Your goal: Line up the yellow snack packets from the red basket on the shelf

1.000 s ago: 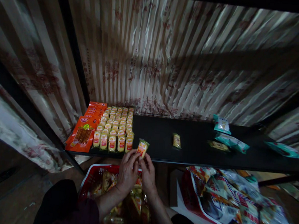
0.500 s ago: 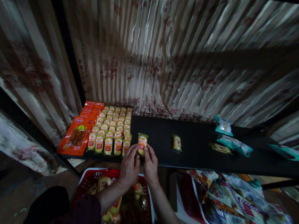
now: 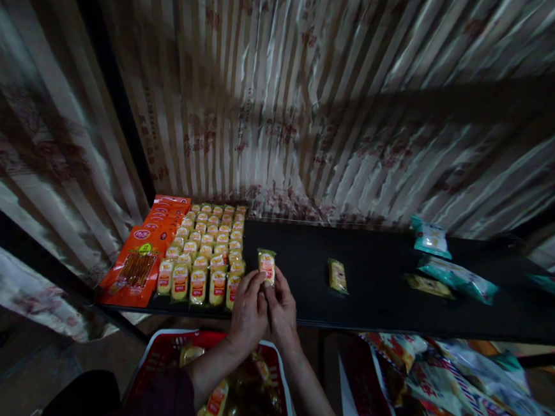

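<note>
Both my hands hold one small yellow snack packet (image 3: pixel 266 265) upright over the front of a black shelf (image 3: pixel 375 305). My left hand (image 3: pixel 247 310) pinches its lower left side and my right hand (image 3: pixel 281 309) pinches its lower right side. The packet stands just right of several neat rows of like yellow packets (image 3: pixel 205 253). A stack of orange snack packs (image 3: pixel 141 258) lies at the shelf's left end.
A lone yellow packet (image 3: pixel 338 275) lies mid-shelf. Teal packets (image 3: pixel 455 273) lie at the right. Under the shelf, a red basket (image 3: pixel 160 359) holds more snacks, and a large printed bag (image 3: pixel 454 401) sits to its right. A striped curtain (image 3: pixel 314 108) backs the shelf.
My hands have carried the packet forward from the shelf's front edge to beside the front rows. The view has shifted a little.
</note>
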`<state>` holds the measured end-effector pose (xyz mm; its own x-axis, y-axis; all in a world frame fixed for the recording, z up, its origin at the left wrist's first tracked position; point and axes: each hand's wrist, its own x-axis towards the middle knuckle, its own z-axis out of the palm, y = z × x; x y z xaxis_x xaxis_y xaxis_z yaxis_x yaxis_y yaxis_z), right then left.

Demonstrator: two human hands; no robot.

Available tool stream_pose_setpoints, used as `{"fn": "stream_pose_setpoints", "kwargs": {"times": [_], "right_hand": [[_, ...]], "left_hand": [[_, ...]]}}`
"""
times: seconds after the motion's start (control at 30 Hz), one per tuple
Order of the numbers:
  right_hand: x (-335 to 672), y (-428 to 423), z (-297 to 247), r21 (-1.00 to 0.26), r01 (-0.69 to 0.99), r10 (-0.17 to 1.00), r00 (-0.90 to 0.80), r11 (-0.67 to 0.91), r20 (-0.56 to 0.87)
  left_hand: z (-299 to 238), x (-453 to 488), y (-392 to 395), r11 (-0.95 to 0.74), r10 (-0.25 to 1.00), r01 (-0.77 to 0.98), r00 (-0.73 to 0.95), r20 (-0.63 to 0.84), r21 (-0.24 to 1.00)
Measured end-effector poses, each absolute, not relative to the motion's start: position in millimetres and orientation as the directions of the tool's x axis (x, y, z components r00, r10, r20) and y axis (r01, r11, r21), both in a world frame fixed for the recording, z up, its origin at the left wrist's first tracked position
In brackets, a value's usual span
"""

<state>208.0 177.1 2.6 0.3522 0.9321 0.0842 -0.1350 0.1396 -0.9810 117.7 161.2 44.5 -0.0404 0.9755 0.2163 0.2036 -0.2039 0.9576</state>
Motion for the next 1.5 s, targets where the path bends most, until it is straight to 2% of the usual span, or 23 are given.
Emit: {"fn": "stream_pose_setpoints", "kwargs": {"times": [0.3, 0.47, 0.6, 1.1, 1.2, 1.5], "right_hand": [[208.7, 182.0, 8.0, -0.966, -0.213, 0.936, 0.345, 0.149, 0.068], [210.0, 183.4, 8.3, -0.965, -0.201, 0.918, 0.387, 0.171, 0.082], [211.0, 186.8, 5.6, -0.96, -0.243, 0.924, 0.381, 0.14, 0.039], [214.4, 191.9, 17.0, -0.925, -0.371, 0.922, 0.381, 0.083, -0.07], [216.0, 193.6, 18.3, -0.927, -0.369, 0.899, 0.425, 0.061, -0.11], [225.3, 205.3, 4.5, -0.948, -0.316, 0.883, 0.456, 0.042, -0.113]], "left_hand": [[44.2, 119.4, 174.5, -0.153, 0.986, 0.147, -0.047, 0.162, 0.977], [48.7, 124.7, 179.0, -0.129, 0.989, 0.14, -0.058, 0.138, 0.982], [50.8, 129.3, 184.0, -0.084, 0.994, 0.115, -0.065, 0.091, 0.99], [57.5, 136.8, 190.8, -0.026, 0.999, 0.367, 0.04, 0.012, 0.93], [60.2, 138.0, 189.8, -0.008, 0.999, 0.361, 0.05, -0.011, 0.933], [71.0, 143.3, 193.2, 0.073, 0.99, 0.314, 0.092, -0.107, 0.947]]}}
